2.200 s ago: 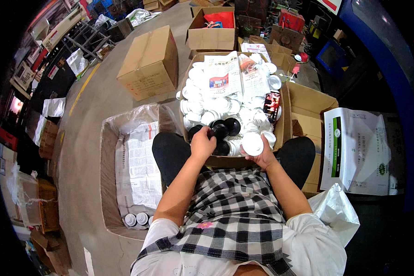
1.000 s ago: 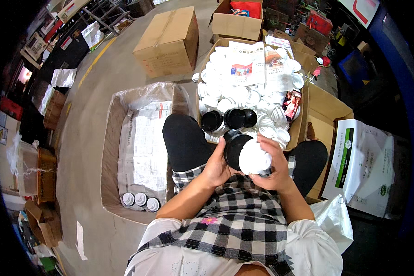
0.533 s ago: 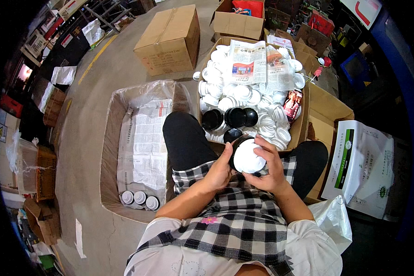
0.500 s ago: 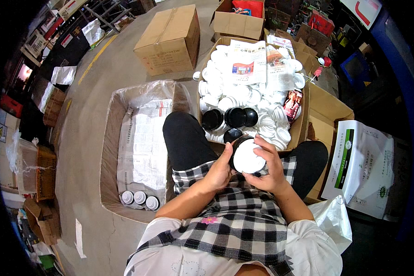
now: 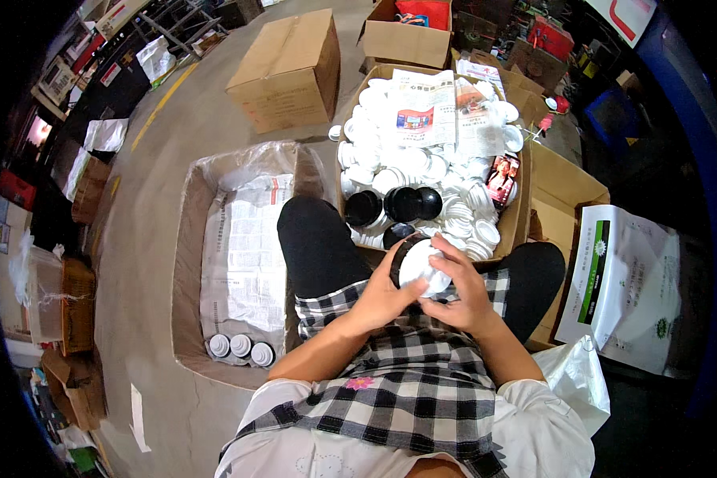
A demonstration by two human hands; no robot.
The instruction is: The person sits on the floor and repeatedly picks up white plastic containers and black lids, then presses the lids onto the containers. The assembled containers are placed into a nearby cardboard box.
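Note:
Over my lap, my left hand (image 5: 382,299) and my right hand (image 5: 468,296) grip a round white plastic lid (image 5: 421,261) with a black round piece (image 5: 396,269) against its left side. My left thumb presses across the lower part of the white face. The right fingers curl over its upper right edge. Just beyond my hands stands a cardboard box (image 5: 524,215) heaped with white round lids (image 5: 434,166). Several black round pieces (image 5: 402,205) lie on the heap's near side.
Left of my knee, a carton (image 5: 185,263) lined with newspaper (image 5: 243,255) holds three white stepped pieces (image 5: 240,345). On the heap rest newspaper sheets (image 5: 426,111) and a lit phone (image 5: 502,182). A closed carton (image 5: 287,76) stands beyond. A white printed bag (image 5: 625,279) is at right.
My left thumb has moved onto the white lid's face, and the lid has tilted and turned slightly. The right fingers have shifted along its edge. The whole view has shifted a little.

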